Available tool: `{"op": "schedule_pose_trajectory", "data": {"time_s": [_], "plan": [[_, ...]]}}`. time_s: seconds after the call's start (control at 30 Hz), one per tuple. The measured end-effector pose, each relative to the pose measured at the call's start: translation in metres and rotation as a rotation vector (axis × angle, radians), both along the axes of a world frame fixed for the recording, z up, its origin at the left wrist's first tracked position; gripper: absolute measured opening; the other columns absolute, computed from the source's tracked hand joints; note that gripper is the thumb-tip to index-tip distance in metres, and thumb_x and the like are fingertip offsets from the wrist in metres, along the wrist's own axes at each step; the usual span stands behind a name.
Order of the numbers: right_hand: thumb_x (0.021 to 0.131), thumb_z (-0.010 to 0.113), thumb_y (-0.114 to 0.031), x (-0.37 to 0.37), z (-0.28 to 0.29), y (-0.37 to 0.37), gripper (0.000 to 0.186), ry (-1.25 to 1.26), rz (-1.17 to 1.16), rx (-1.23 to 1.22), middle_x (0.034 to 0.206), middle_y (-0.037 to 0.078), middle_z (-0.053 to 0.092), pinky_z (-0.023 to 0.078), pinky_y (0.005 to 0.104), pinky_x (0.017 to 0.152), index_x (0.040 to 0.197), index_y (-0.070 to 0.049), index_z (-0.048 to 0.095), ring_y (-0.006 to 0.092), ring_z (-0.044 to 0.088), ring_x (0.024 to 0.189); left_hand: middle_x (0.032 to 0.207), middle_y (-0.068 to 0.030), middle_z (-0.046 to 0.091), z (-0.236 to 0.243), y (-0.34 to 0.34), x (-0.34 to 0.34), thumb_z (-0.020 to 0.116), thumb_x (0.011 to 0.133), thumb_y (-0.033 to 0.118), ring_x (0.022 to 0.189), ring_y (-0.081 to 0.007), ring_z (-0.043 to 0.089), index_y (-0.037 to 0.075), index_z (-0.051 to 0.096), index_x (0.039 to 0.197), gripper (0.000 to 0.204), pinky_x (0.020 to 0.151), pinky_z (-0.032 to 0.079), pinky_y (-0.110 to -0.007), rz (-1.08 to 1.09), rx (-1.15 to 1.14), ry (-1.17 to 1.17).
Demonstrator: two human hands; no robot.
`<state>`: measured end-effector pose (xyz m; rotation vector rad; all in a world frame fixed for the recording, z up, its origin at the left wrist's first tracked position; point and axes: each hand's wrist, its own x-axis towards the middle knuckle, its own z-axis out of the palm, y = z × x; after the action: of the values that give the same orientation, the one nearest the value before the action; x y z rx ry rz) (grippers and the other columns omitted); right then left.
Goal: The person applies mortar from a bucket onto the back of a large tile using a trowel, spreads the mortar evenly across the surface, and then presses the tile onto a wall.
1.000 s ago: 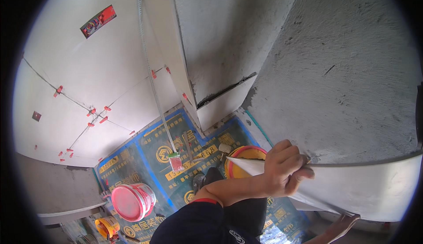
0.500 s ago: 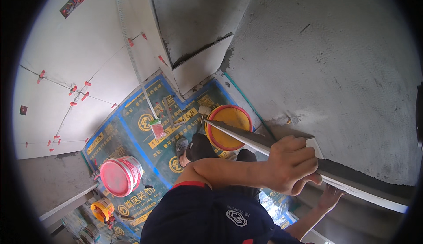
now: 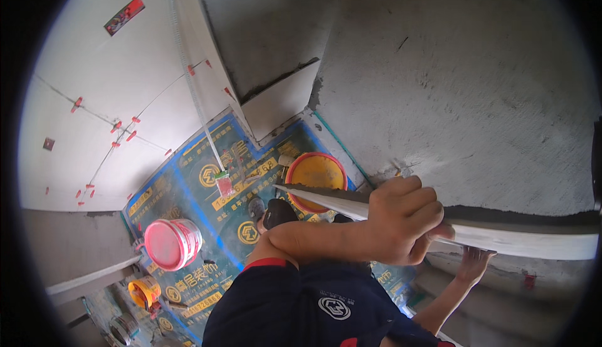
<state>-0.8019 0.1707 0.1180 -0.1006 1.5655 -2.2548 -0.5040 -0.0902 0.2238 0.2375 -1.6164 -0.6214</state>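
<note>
A long white wall tile (image 3: 520, 237) slants across the right side, seen nearly edge-on, with a grey layer of mortar (image 3: 483, 214) on its far face. My left hand (image 3: 404, 221) is closed over the tile's upper edge, the forearm crossing in front of my body. Lower and further right, my right hand (image 3: 473, 264) presses its fingers against the tile's lower edge from beneath; its fingertips are partly hidden by the tile. Beyond the tile stands the grey plastered wall (image 3: 476, 96), with a gap still visible between them.
Near my feet stands a round bucket with yellow inside and a red rim (image 3: 316, 181). To the left are a pink-lidded bucket (image 3: 166, 245) and a small orange bucket (image 3: 144, 292). White tiles with red clips (image 3: 94, 121) cover the left wall. Printed green sheeting (image 3: 219, 221) covers the floor.
The tile has turned closer to level and its right end has risen toward the wall. Both hands keep their hold on it. The view has shifted slightly.
</note>
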Motion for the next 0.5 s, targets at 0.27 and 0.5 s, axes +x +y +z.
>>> {"op": "schedule_pose_trajectory", "data": {"time_s": [0.27,0.5], "plan": [[0.085,0.052,-0.046,-0.014,0.090,-0.077,0.060,0.037,0.208,-0.040,0.128,0.011,0.042,0.042,0.0414,0.089,0.132,-0.012,0.036,0.0268,0.044,0.113,0.054,-0.0048,0.042,0.071,-0.004,0.037,0.070,0.067,0.021,0.043,-0.0194,0.036,0.004,0.048,0.065,0.028,0.042,0.028,-0.031,0.160,0.003,0.008],[0.088,0.049,-0.043,0.030,0.172,-0.169,0.055,0.106,0.461,-0.151,0.126,0.009,0.046,0.039,0.0425,0.093,0.130,-0.010,0.038,0.0240,0.045,0.112,0.055,-0.0035,0.042,0.134,-0.010,0.101,0.069,0.067,0.026,0.045,-0.0172,0.037,0.005,0.049,0.063,0.030,0.041,0.028,-0.029,0.419,0.087,0.062]]}}
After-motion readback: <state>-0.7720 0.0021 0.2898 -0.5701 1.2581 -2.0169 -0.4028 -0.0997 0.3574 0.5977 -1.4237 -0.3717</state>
